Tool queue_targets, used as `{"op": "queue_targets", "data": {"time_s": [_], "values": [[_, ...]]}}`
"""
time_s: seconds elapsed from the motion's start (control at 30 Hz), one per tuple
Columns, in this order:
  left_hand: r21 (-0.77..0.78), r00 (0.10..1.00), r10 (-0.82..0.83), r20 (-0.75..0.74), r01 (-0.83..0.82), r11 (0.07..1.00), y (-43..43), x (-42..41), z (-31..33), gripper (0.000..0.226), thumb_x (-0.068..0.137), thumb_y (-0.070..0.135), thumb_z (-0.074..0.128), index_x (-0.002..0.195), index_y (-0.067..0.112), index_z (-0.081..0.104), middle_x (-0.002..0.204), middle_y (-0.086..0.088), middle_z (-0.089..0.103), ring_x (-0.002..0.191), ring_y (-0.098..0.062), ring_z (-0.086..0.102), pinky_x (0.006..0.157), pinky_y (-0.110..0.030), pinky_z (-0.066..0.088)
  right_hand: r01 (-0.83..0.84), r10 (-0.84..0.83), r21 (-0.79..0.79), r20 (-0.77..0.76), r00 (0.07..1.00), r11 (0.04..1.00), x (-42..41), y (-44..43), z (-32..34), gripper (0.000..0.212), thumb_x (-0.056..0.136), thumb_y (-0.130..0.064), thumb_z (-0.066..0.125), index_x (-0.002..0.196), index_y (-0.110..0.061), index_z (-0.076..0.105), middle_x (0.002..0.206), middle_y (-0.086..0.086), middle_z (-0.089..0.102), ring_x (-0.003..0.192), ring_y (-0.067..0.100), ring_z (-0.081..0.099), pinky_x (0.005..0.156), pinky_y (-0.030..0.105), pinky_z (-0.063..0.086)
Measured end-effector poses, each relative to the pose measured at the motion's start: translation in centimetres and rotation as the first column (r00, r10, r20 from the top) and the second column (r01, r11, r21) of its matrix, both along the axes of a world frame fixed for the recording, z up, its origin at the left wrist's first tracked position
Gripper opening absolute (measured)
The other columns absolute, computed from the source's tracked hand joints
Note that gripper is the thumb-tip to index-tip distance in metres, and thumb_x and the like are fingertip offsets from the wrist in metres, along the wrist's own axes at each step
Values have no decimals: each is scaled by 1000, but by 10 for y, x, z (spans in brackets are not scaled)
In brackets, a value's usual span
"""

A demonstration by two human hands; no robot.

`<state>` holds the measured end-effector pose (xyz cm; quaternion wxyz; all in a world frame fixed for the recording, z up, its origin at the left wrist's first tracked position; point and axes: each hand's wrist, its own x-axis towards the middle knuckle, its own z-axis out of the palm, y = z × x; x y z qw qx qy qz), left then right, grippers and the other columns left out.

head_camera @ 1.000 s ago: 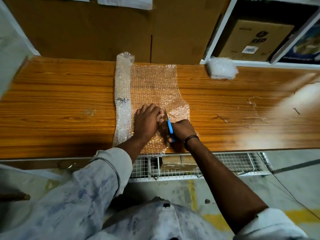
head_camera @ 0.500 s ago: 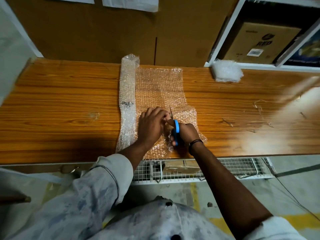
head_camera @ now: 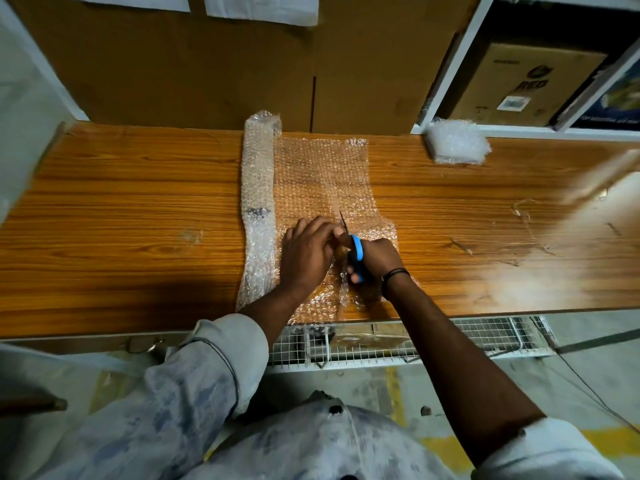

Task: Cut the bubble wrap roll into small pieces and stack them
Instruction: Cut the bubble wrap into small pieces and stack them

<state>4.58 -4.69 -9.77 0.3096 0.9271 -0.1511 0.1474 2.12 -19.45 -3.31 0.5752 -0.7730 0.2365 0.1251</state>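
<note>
The right hand (head_camera: pixel 379 259) is gripping the blue-handled scissors (head_camera: pixel 356 252), blades pointing away along the unrolled sheet (head_camera: pixel 322 181). The left hand (head_camera: pixel 308 252), fingers curled, is pinching that sheet down on the desk (head_camera: pixel 121 220) right beside the cut, likely so it isn't bunching. The bubble wrap roll (head_camera: pixel 258 202) is lying just left, and the stack of cut pieces (head_camera: pixel 455 142) is sitting clear at the back right.

The left hand (head_camera: pixel 308 251) covers most of the scissors (head_camera: pixel 357 253); I see only the blade tip and a part of the blue handle. I cannot tell if this hand pinches the bubble wrap sheet (head_camera: pixel 322 181) or only presses it. The right hand (head_camera: pixel 379 259) grips the handle, its fingers mostly out of my sight. The right end of the table (head_camera: pixel 554 265) is lost in blurred glare. The cardboard box (head_camera: pixel 526 81) label is too small to read.
</note>
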Motion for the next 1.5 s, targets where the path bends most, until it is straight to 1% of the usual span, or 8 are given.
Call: {"op": "queue_targets", "data": {"time_s": [0.2, 0.6, 0.8, 1.03, 1.2, 1.33, 1.4, 1.5], "values": [[-45, 1000, -6, -18, 5, 999, 1, 1, -1, 26, 92, 16, 62, 118, 18, 66, 129, 3, 63, 114, -26, 52, 92, -44, 41, 4, 1, 151, -30, 1000, 989, 17, 1, -3, 62, 84, -54, 77, 98, 6, 74, 67, 20, 68, 49, 29, 60, 50, 31, 53], [-72, 998, 2, -61, -6, 997, 2, 6, -8, 20, 100, 34, 54, 111, 21, 65, 118, 6, 63, 110, -21, 52, 92, -45, 43, 65, -66, 42, 10, 998, 997, 41, 7, -3, 49, 74, -51, 88, 63, -8, 67, 51, 6, 63, 38, 14, 53, 43, 20, 43], [-146, 998, -29, -54, 20, 989, 4, 4, -4, 14, 100, 32, 57, 109, 25, 64, 123, 8, 63, 113, -19, 52, 95, -43, 42, 22, -18, 216, -20, 1000, 976, 53, 8, 1, 68, 75, -58, 83, 101, 3, 71, 69, 22, 64, 47, 27, 56, 48, 30, 50], [-227, 999, 6, -49, -17, 974, 3, 7, -4, 13, 100, 40, 59, 102, 28, 65, 109, 11, 65, 104, -18, 55, 92, -44, 42, 22, -23, -52, -21, 1000, 998, 85, 3, -4, 68, 58, -71, 87, 79, -7, 72, 73, 7, 72, 61, 23, 64, 57, 31, 52], [-218, 998, 45, -39, -52, 975, 1, 7, -3, 11, 97, 35, 63, 99, 26, 68, 105, 12, 66, 103, -17, 56, 92, -42, 44, -180, 167, -282, -70, 983, 942, 96, -11, -8, 54, 83, -54, 79, 59, -10, 58, 53, 3, 56, 59, 20, 55, 39, 19, 33], [-220, 997, 72, -30, -77, 973, -2, 6, 0, 5, 96, 29, 66, 95, 24, 68, 97, 12, 66, 94, -13, 59, 82, -40, 50, -142, 142, 5, -98, 985, 990, 89, -22, -6, 39, 91, -25, 78, 61, -10, 58, 43, -1, 59, 43, 15, 60, 41, 20, 45], [-287, 989, 129, -66, -143, 947, -4, 10, 9, 3, 99, 25, 66, 96, 24, 68, 93, 12, 66, 86, -2, 60, 74, -27, 53, -107, 135, 190, -137, 981, 976, 86, -26, 2, 42, 90, -26, 80, 61, -4, 58, 50, 9, 61, 32, 13, 52, 33, 18, 36], [-254, 966, 238, -101, -257, 933, -10, 26, 23, 1, 99, 23, 66, 98, 24, 66, 92, 14, 64, 77, 2, 58, 66, -10, 44, -218, 268, 255, -184, 946, 942, 88, -38, 5, 41, 91, -33, 78, 66, -3, 65, 54, 9, 66, 30, 9, 50, 30, 15, 28]]}}
